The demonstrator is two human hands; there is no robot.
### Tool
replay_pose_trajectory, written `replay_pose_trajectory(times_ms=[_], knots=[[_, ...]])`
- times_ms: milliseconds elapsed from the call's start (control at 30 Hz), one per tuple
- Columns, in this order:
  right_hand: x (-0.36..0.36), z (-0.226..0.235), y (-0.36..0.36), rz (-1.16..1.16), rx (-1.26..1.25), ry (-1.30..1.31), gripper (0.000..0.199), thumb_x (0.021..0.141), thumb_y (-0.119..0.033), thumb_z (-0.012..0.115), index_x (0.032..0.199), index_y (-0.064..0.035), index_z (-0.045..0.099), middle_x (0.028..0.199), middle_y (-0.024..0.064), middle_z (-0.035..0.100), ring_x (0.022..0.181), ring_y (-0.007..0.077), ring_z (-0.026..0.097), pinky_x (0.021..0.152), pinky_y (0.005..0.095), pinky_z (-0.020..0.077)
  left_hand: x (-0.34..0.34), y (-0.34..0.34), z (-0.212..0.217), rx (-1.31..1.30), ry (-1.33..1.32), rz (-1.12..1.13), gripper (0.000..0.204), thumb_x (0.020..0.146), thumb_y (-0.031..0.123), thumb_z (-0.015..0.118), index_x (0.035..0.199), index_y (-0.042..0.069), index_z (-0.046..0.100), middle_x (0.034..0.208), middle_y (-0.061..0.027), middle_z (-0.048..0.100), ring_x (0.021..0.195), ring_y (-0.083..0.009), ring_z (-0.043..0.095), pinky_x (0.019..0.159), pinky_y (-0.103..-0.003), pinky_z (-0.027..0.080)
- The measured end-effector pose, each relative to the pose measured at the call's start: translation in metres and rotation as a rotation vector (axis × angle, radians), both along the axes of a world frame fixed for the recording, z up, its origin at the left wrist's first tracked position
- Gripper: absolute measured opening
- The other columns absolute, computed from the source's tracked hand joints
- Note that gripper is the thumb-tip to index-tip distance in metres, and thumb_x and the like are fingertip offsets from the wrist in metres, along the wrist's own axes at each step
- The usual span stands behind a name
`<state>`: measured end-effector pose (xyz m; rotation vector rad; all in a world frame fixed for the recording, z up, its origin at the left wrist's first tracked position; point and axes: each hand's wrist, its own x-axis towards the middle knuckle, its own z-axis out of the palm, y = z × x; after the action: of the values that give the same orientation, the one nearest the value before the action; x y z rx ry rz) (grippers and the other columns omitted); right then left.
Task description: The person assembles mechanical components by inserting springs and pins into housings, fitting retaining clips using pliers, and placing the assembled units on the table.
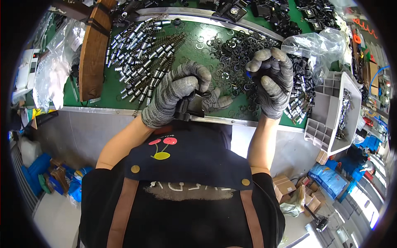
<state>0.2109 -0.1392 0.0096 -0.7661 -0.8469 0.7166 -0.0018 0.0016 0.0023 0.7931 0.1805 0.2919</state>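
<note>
From my 1 view, the left hand (pixel 175 91) covers part of the black block (pixel 195 106), so I can't make out the grip. At the right hand (pixel 273 84), curled fingers hide whatever may sit between them; I catch a blue speck (pixel 248 74) there, too small to name. The clips (pixel 235 58) overlap too densely for me to count. The top edge crops the black parts (pixel 269 13).
</note>
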Motion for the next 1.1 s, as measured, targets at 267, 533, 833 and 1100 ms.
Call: replay_pose_trajectory(times_ms=[267, 533, 833, 1100], knots=[[0.015, -0.015, 0.002, 0.066, -0.033, -0.043, 0.059, 0.086, -0.010, 0.070, 0.141, -0.0060, 0.049, 0.124, 0.0170, 0.059, 0.100, 0.0242, 0.059, 0.087, 0.0386, 0.0484, 0.002, 0.001, -0.004, 0.021, 0.004, -0.008, 0.034, 0.094, 0.032, 0.063, 0.112, 0.003, 0.063, 0.098, -0.0023, 0.059, 0.094, -0.0120, 0.053, 0.090, -0.028, 0.044], [0.008, -0.010, 0.006, 0.056, -0.072, -0.032, 0.054, 0.087, -0.010, 0.069, 0.138, -0.0055, 0.051, 0.119, 0.0159, 0.061, 0.097, 0.0243, 0.059, 0.085, 0.0391, 0.0482, 0.003, 0.001, -0.003, 0.008, 0.018, -0.008, 0.034, 0.095, 0.032, 0.062, 0.113, 0.003, 0.063, 0.098, -0.0029, 0.060, 0.094, -0.0125, 0.054, 0.089, -0.028, 0.045], [-0.018, 0.062, 0.025, 0.002, 0.158, 0.072, 0.046, 0.090, -0.013, 0.071, 0.130, -0.0023, 0.052, 0.096, 0.0084, 0.057, 0.077, 0.0165, 0.055, 0.069, 0.0308, 0.0519, 0.007, -0.011, 0.000, -0.037, -0.005, 0.096, 0.043, 0.093, 0.036, 0.065, 0.120, 0.003, 0.058, 0.101, -0.0060, 0.060, 0.096, -0.0150, 0.057, 0.091, -0.030, 0.048], [-0.066, 0.114, 0.046, 0.160, 0.087, -0.002, 0.040, 0.097, -0.019, 0.059, 0.133, -0.0052, 0.047, 0.106, 0.0095, 0.049, 0.083, 0.0150, 0.049, 0.072, 0.0316, 0.0467, 0.008, -0.025, 0.002, 0.132, -0.036, 0.185, 0.033, 0.096, 0.026, 0.059, 0.122, 0.006, 0.056, 0.100, -0.0035, 0.060, 0.096, -0.0109, 0.055, 0.087, -0.027, 0.046]])
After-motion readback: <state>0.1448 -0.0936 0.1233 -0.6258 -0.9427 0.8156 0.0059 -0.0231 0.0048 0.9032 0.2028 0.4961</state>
